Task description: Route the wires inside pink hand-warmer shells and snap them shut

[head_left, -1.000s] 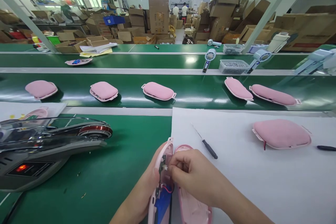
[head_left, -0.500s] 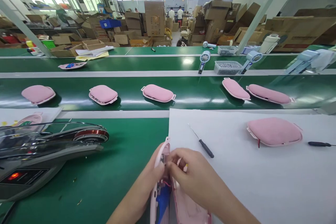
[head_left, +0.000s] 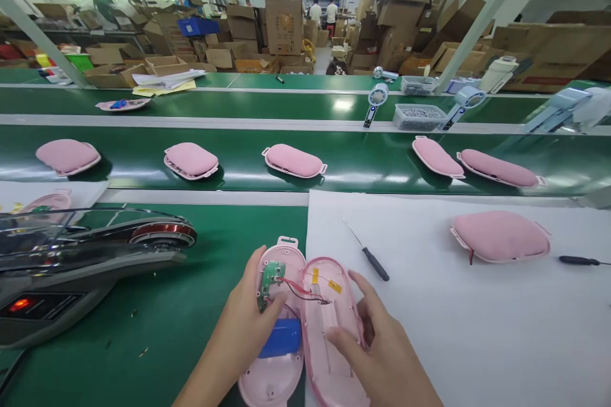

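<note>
Two pink plastic shell halves lie open side by side in front of me, joined by red and black wires (head_left: 300,291). The left shell half (head_left: 274,376) carries a green circuit board (head_left: 272,278) and a blue battery pack (head_left: 281,338). My left hand (head_left: 251,308) grips its left edge, thumb over the inside near the board. Yellow tape pieces and a pale strip show in the right shell half (head_left: 329,356). My right hand (head_left: 377,337) holds that half by its right edge, thumb inside and fingers partly hidden behind the rim.
A screwdriver (head_left: 375,262) lies on the white sheet (head_left: 429,305), with a padded pink case (head_left: 501,236) and another dark-handled tool (head_left: 578,260) farther right. A grey machine (head_left: 95,267) stands at left. Several pink cases rest along the green conveyor (head_left: 124,165) ahead.
The two shell halves, earlier tilted up and nearly edge-on, now lie spread open with their insides showing. My right hand has moved from the left half's top to the right half's edge.
</note>
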Demonstrator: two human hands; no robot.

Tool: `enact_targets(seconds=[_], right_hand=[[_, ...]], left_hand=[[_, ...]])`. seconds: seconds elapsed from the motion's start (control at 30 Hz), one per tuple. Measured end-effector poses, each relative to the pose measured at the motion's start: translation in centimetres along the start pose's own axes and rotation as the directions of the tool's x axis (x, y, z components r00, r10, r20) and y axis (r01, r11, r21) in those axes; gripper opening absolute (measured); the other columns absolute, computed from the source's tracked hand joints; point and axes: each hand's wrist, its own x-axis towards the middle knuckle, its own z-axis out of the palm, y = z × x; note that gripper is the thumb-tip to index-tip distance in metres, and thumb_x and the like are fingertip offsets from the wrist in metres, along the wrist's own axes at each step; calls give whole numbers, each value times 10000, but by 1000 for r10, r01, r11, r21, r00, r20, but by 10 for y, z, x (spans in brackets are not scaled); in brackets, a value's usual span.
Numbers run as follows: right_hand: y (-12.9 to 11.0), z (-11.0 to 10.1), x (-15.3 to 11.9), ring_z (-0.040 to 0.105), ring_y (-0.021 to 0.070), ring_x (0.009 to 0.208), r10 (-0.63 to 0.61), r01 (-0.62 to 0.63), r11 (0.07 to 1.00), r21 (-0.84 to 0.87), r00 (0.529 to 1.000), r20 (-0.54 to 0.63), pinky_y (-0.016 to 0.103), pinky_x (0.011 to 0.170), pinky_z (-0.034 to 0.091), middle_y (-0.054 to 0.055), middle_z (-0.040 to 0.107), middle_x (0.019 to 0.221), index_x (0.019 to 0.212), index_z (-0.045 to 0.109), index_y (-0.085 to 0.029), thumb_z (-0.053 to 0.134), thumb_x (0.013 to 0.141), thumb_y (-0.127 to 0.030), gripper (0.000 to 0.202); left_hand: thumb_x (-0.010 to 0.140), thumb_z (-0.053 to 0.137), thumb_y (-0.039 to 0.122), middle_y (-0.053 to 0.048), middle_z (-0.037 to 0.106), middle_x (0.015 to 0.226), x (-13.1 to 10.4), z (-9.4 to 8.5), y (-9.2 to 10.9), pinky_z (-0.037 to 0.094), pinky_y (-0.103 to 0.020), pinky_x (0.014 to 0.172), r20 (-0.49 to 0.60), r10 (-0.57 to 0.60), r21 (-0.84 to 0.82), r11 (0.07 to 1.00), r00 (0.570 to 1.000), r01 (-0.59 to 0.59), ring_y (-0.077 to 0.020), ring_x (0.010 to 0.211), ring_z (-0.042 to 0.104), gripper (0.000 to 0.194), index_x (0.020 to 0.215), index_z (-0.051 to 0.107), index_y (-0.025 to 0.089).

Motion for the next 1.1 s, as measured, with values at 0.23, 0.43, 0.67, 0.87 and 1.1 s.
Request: enact_targets(seconds=[0.23, 0.43, 0.67, 0.87, 1.1], right_hand=[[-14, 11, 0, 583, 242, 1019, -149, 182, 945, 272, 979, -137, 306, 819, 516, 104, 615, 1124, 1228, 540, -182, 487, 855, -454, 465], [-22, 13, 4, 591, 167, 847, -317, 334, 932, 141, 939, -131, 244, 714, 517, 26, 612, 945, 1158, 550, -269, 437, 893, -325, 294], [-27, 18, 6, 546, 146, 736, -349, 360, 931, 58, 925, -148, 232, 639, 478, 9, 566, 861, 1124, 552, -273, 426, 891, -258, 265], [-33, 33, 4, 556, 167, 757, -266, 306, 925, 223, 945, -192, 262, 657, 473, 38, 577, 891, 1157, 552, -230, 449, 875, -291, 306], [-36, 41, -2, 579, 188, 918, -79, 129, 858, 498, 990, -120, 257, 755, 515, 54, 568, 1084, 1197, 515, -230, 527, 810, -395, 420]], left_hand=[[894, 381, 420, -107, 325, 1469, -1, 4, -13, 310, -462, 1051, 6, 29, 129, 991, 1000, -30, -283, 1324, 325, 621, 1442, 188, 199], [885, 390, 359, -61, 441, 1390, -4, 8, -10, 397, -402, 994, -61, 85, 158, 985, 995, -74, -234, 1228, 447, 517, 1380, 285, 257], [871, 417, 319, -36, 525, 1299, -3, 8, -6, 446, -365, 940, -82, 84, 154, 985, 993, -70, -220, 1140, 521, 481, 1344, 338, 285], [874, 434, 356, -54, 505, 1313, -4, 10, -9, 425, -387, 975, -113, 58, 85, 995, 992, -49, -233, 1161, 504, 480, 1337, 356, 258], [875, 460, 407, -65, 472, 1340, -16, 7, -4, 462, -328, 922, -102, 5, -156, 987, 995, -21, -227, 1163, 505, 529, 1373, 337, 274]])
